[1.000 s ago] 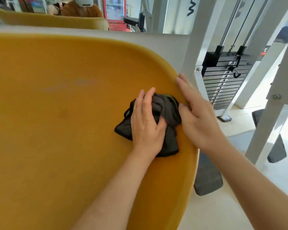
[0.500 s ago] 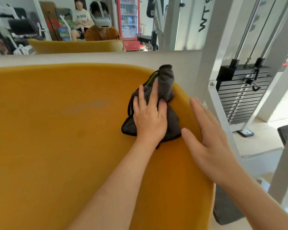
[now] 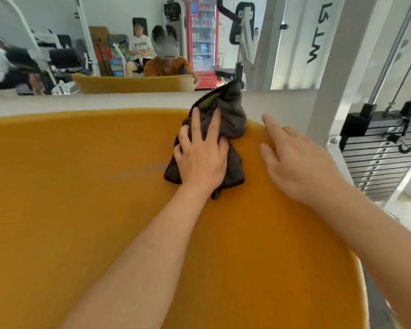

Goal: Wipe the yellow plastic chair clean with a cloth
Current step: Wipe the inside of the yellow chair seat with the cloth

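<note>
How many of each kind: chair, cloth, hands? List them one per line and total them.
Yellow chair: 1
Dark cloth: 1
Hands: 2, left hand on the cloth, right hand beside it
Total: 4

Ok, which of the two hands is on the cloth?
The left hand, pressing flat on the dark cloth; the right hand is beside it over the yellow chair, holding nothing.
</note>
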